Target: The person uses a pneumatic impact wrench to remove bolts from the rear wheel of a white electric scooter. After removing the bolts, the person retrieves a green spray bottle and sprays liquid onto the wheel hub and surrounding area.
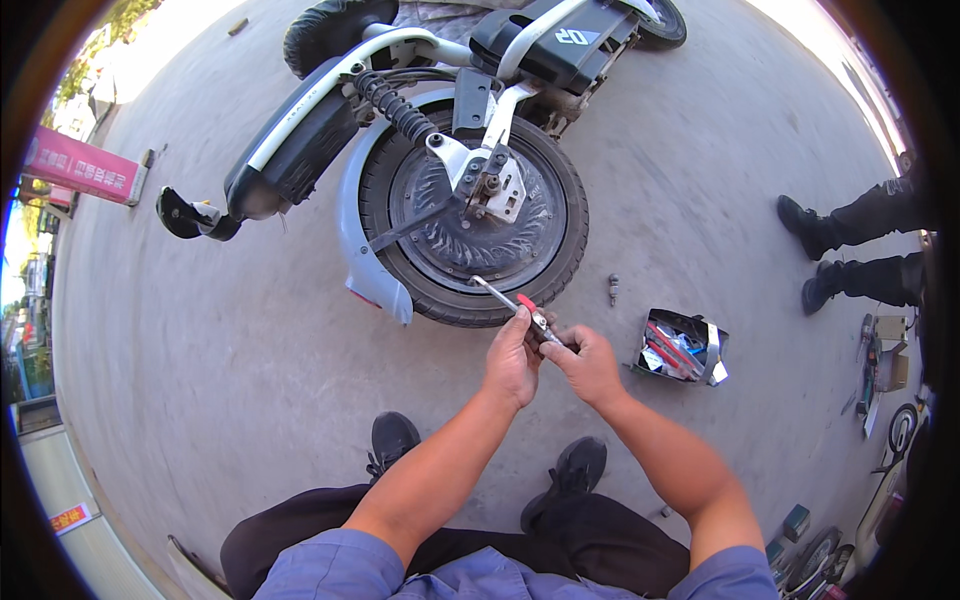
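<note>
My left hand (513, 358) and my right hand (588, 368) meet in front of me, both closed round the dark handle end of a slim metal rod tool (497, 294). A red piece (525, 301) sits beside my left fingertips. The tool's bent tip reaches over the lower rim of a wheel, near the hub's edge; whether it touches is too small to tell. The wheel's black tyre (574, 215) belongs to a white and black electric scooter (290, 135) lying on its side. A metal bracket (508, 192) covers the axle, and a pale blue mudguard (358, 250) curves round the wheel's left side.
An open black box (718, 345) of tools and packets stands right of my hands. A small metal fitting (614, 290) lies beside the tyre. Another person's dark shoes (805, 228) are at the right. A pink sign (85, 163) stands far left. Tools and boxes lie along the right edge.
</note>
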{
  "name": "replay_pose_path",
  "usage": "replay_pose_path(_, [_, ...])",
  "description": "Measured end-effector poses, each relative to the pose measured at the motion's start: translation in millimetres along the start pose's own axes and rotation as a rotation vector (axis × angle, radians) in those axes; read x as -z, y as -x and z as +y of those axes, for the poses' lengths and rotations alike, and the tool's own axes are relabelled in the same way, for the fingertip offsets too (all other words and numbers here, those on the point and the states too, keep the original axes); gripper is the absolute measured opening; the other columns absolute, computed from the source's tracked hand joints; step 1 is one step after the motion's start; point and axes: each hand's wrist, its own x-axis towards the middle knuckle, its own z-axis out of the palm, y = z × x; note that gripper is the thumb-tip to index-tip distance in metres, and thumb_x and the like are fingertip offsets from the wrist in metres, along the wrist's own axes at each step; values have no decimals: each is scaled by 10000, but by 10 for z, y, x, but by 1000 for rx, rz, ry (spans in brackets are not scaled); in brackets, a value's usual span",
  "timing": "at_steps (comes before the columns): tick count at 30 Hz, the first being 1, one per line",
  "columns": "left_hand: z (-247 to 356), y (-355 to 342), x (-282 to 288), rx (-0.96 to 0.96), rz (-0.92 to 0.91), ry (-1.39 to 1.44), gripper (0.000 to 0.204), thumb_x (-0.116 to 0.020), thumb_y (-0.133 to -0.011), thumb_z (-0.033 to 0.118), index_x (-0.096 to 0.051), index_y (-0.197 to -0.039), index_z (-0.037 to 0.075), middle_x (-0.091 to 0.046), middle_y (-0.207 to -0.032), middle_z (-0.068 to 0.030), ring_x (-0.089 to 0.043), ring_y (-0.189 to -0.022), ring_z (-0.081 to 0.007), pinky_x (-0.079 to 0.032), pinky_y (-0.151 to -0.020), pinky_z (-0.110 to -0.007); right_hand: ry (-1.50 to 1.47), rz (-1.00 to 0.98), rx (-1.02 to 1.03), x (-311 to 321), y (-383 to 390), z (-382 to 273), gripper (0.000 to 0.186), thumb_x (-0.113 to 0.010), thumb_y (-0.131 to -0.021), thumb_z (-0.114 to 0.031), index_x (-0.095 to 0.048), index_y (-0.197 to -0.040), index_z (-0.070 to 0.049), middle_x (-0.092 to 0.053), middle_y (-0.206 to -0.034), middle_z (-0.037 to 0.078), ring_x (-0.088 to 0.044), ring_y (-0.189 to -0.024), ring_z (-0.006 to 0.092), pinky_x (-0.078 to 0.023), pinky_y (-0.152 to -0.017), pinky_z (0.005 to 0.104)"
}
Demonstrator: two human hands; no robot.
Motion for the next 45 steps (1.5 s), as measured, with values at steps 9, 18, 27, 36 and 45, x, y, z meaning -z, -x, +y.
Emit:
replay_pose_path(9, [71, 74, -75, 52, -51, 217, 515, -476, -958, 558, -579, -1119, 79, -642, -1031, -81, -590, -966, -220, -448, -901, -370, -273, -108, -191, 55, -32, 90, 294, -688, -890, -281, -634, -874, 8, -585, -706, 24, -524, -651, 105, -427, -614, 258])
replay_pose_path(18, [42, 40, -66, 52, -12, 61, 431, -464, -986, 491, -555, -1090, 83, -644, -994, -100, -600, -936, -221, -477, -845, -381, -548, -277, -462, 119, 8, -101, 266, -669, -905, -258, -632, -891, 5, -580, -730, 8, -511, -684, 85, -408, -610, 253])
replay_pose_path(27, [37, -19, 13, 118, -64, 53, 388, -554, -946, 466, -580, -1072, 100, -642, -968, -83, -601, -926, -216, -470, -824, -343, -616, -228, -374, 112, -16, -68, 280, -655, -922, -264, -657, -868, 11, -547, -696, -3, -463, -658, 77, -385, -605, 259])
replay_pose_path(36, [-20, -17, -23, 50, -50, 63, 370, -579, -927, 466, -589, -1027, 110, -644, -955, -78, -610, -912, -220, -469, -816, -367, -313, -18, -96, -45, 17, 105, 376, -580, -962, -363, -643, -870, -4, -538, -683, -4, -452, -601, 96, -372, -559, 254])
replay_pose_path(45, [36, 70, -125, 63, -52, 162, 369, -564, -945, 475, -598, -964, 107, -650, -937, -82, -612, -918, -229, -481, -797, -367, -463, -164, -324, 43, 23, 48, 351, -599, -950, -378, -568, -866, -39, -533, -688, 5, -480, -610, 97, -401, -565, 256])
